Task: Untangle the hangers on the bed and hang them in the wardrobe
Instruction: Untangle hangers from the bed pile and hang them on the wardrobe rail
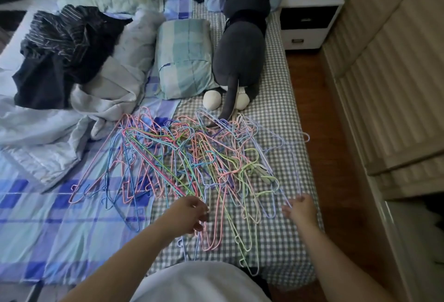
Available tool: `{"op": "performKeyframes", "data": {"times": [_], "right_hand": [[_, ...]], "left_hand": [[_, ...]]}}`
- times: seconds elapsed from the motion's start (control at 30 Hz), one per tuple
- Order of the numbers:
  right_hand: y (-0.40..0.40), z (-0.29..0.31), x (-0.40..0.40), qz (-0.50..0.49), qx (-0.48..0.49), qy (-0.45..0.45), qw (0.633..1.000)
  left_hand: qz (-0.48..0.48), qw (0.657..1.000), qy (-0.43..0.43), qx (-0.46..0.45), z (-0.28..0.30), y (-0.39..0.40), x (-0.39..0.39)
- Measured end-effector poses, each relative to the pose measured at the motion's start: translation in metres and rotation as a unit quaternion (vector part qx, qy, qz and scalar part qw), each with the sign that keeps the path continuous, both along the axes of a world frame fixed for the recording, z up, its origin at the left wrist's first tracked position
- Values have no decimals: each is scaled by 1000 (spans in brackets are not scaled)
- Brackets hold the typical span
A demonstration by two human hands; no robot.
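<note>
- Far left, a dark striped garment [64, 49] lies crumpled on a pale rumpled quilt [36, 128], with pillows behind it at the head of the bed [72, 229].
- Left of centre, the left hand [189, 214] reaches over the near edge of the pile of hangers [192, 164], fingers loosely curled; whether it already pinches a wire I cannot tell.
- Centre, the hangers are thin pastel wire ones in pink, blue, green and lilac, heaped and hooked through each other across the seam between the blue plaid sheet and the grey checked sheet [276, 241].
- Beyond them lie a striped pillow [185, 58] and a grey plush cat [240, 44] whose tail touches the pile.
- Right of centre, the right hand [301, 209] hovers at the pile's near right corner, fingers spread and holding nothing.
- The untangling looks barely begun; the next move probably calls for lifting one outer hanger free while steadying the rest.
- Far right, a white nightstand [310, 13], wooden floor [336, 157] and a beige panelled wall.
</note>
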State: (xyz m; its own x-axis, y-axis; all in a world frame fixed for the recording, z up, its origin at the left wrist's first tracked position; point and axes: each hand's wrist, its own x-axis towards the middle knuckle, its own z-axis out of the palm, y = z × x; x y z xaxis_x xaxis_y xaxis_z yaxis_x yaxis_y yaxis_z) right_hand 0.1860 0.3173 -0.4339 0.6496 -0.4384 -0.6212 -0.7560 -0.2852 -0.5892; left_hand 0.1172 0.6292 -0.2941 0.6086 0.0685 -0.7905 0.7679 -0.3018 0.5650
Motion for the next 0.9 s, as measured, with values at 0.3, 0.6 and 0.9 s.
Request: {"op": "performKeyframes", "data": {"times": [0.3, 0.6, 0.9], "right_hand": [[-16, 14, 16, -141, 117, -117, 976], [-34, 14, 6, -139, 68, -134, 979], [-23, 45, 18, -171, 108, -195, 960]], "left_hand": [[38, 999, 14, 8, 1, 10, -6], [32, 999, 13, 4, 3, 0, -5], [28, 999, 16, 4, 8, 0, -8]]}}
